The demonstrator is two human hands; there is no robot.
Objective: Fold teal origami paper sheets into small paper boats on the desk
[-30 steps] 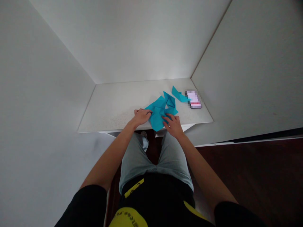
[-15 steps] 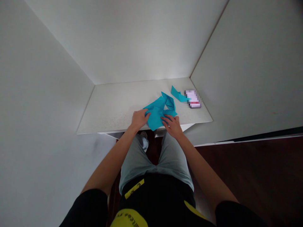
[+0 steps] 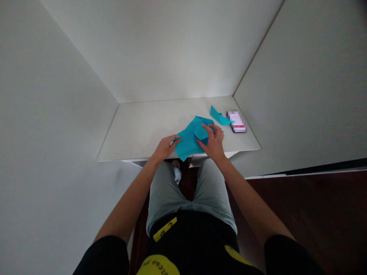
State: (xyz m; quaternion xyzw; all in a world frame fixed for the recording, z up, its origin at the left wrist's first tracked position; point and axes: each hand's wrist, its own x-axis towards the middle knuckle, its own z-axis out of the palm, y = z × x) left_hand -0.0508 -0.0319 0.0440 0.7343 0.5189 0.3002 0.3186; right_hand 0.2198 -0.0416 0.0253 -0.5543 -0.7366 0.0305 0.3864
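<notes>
A creased sheet of turquoise paper [image 3: 187,137] lies partly folded at the front edge of the white shelf, one corner jutting past that edge. My left hand [image 3: 166,147] pinches its left corner between thumb and fingers. Over the right part, my right hand [image 3: 213,143] has its thumb and fingers curved around a raised flap, gripping the paper. Some folds beneath the right fingers are hidden. Farther back to the right sits a smaller folded turquoise paper piece [image 3: 219,117], its tip overlapping a phone.
The phone [image 3: 237,122], its screen blurred out, lies at the right end of the white shelf [image 3: 134,126]. Walls close in the shelf at the back, left and right. My legs are below the front edge, above a dark red floor [image 3: 315,214].
My right hand has moved up and right onto the paper. The raised folds at its right side are now pressed lower and turned over. My left hand still pinches the left corner.
</notes>
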